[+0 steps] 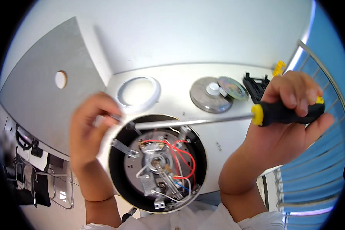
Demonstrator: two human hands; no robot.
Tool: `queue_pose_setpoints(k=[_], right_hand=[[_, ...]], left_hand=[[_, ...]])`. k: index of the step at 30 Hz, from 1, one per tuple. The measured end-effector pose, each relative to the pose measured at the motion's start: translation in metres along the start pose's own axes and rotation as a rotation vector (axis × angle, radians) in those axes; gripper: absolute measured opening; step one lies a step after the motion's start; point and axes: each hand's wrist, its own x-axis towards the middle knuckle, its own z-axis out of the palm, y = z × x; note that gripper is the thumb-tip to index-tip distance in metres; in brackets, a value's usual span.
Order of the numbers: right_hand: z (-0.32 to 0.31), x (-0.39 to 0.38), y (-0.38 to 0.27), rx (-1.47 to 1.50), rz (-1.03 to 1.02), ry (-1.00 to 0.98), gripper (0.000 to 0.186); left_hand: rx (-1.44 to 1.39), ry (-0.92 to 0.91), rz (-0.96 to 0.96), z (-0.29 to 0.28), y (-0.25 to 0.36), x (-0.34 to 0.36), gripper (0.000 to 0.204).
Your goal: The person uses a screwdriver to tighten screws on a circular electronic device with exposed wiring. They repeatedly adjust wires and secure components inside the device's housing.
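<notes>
My right hand (291, 94) grips a screwdriver (285, 113) by its black and yellow handle. Its long metal shaft points left, level over a round black appliance housing (117, 165). A dark piece sits at the shaft's tip. Close to that tip, my left hand (92, 126) pinches a small dark thing between thumb and fingertips; its kind is too blurred to name. Inside the open housing lie a grey metal plate (132, 166), metal brackets and red, white and blue wires (191, 155). The housing stands at the table's near edge.
Behind the housing lie a white ring (156, 92), a round metal disc (203, 100) with a white knob, a shiny thin disc (234, 88) and a black plastic frame (257, 86). Small screws (218, 146) rest right of the housing. A grey panel (38, 92) rises at left, metal rails (326, 73) at right.
</notes>
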Motion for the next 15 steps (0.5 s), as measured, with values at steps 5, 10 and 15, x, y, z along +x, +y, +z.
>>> queue_pose_setpoints(k=[5, 10, 15], right_hand=[[0.005, -0.002, 0.007, -0.031, 0.046, -0.086, 0.032], [0.009, -0.004, -0.003, -0.148, -0.012, -0.135, 0.034], [0.010, -0.007, 0.000, -0.142, -0.071, -0.103, 0.036]], left_hand=[[0.118, -0.201, 0.040, 0.019, 0.023, 0.009, 0.011], [0.028, -0.182, 0.048, 0.020, 0.027, 0.004, 0.011], [0.050, -0.186, 0.039, 0.021, 0.023, 0.001, 0.011]])
